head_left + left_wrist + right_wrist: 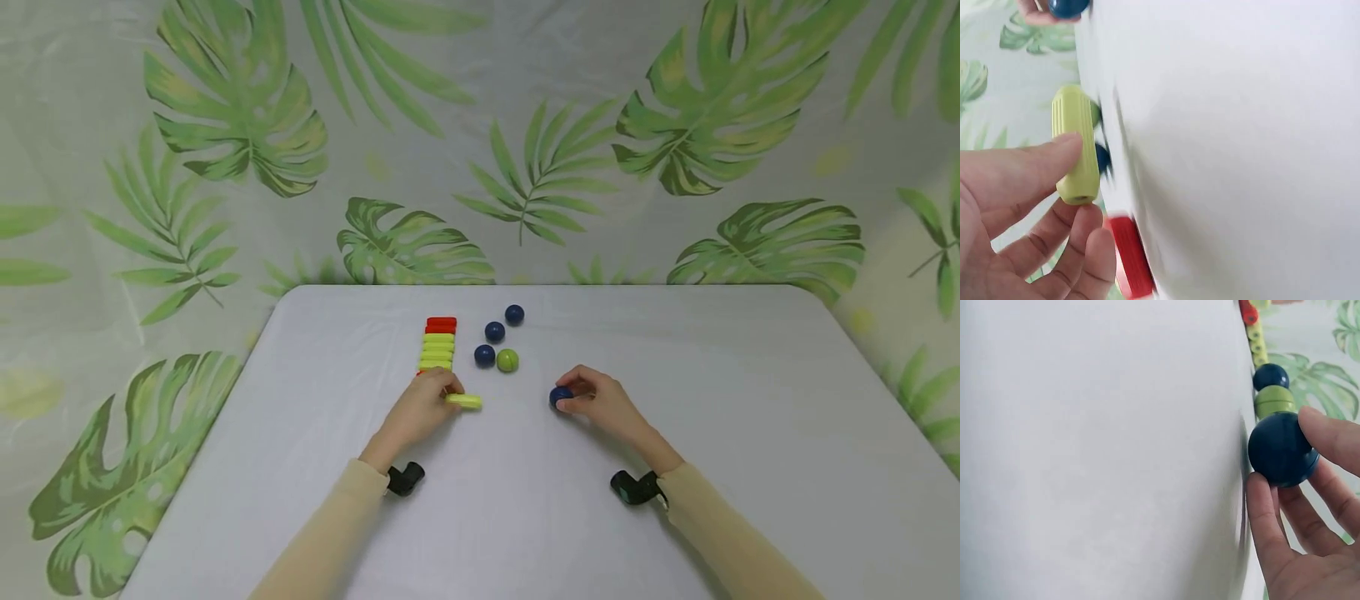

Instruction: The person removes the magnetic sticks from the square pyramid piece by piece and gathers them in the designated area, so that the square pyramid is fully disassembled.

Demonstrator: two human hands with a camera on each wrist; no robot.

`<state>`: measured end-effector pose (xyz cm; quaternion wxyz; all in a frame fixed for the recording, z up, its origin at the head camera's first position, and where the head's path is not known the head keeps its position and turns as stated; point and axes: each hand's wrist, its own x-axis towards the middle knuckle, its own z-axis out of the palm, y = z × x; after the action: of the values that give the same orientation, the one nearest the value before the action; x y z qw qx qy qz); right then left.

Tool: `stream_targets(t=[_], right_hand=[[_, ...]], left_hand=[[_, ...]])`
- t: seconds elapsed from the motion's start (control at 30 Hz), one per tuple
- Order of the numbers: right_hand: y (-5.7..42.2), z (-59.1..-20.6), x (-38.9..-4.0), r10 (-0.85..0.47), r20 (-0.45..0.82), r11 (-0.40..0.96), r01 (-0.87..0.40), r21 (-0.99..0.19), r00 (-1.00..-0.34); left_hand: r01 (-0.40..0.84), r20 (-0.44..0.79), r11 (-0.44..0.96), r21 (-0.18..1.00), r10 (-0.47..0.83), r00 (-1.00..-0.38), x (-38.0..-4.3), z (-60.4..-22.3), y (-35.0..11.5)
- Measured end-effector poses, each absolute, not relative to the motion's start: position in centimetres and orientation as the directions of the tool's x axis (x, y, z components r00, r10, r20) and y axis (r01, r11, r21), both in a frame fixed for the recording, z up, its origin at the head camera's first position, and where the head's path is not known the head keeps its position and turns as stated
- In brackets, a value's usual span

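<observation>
My left hand (422,410) pinches a yellow ribbed cylinder (1075,153), with a small hole showing in its end, between thumb and fingers. It is beside the near end of a row of similar yellow cylinders (438,350) and red cylinders (442,322) lying side by side. In the left wrist view a red cylinder (1129,256) shows just past the fingertips. A dark blue ball (1282,450) is gripped by the thumb and fingers of my right hand (606,408), close over the table. Behind it in the right wrist view appears a green ball (1274,401).
Three more dark blue balls (494,332) sit on the white table (712,358), the nearest right by the green ball. Behind the table's far edge hangs a leaf-patterned cloth (555,167). Each wrist wears a black camera (633,487).
</observation>
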<state>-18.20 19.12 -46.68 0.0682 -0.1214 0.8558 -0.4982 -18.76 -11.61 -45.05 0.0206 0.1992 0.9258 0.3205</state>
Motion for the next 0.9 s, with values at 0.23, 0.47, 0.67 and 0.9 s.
stream_targets(t=[0.23,0.47,0.67,0.9], right_hand=[[18.5,-46.4,-20.6,-0.227,-0.007,0.521,-0.115,-0.846,-0.974],[17.2,-46.1,-23.4,-0.193,0.012,0.54,-0.116,-0.834,-0.981],[16.4,-46.1,-25.1,-0.163,0.029,0.551,-0.115,-0.826,-0.986],[15.9,-46.5,-26.3,-0.153,0.058,0.563,-0.135,-0.815,-0.987]], left_hand=[[0.231,0.052,0.783,0.578,0.247,-0.968,-19.2,-45.1,-14.3],[0.229,0.062,0.801,0.553,0.235,-0.97,-19.8,-45.3,-14.7],[0.225,0.082,0.801,0.555,0.217,-0.973,-20.1,-45.2,-14.5],[0.229,0.094,0.798,0.557,0.214,-0.972,-20.2,-45.2,-14.4]])
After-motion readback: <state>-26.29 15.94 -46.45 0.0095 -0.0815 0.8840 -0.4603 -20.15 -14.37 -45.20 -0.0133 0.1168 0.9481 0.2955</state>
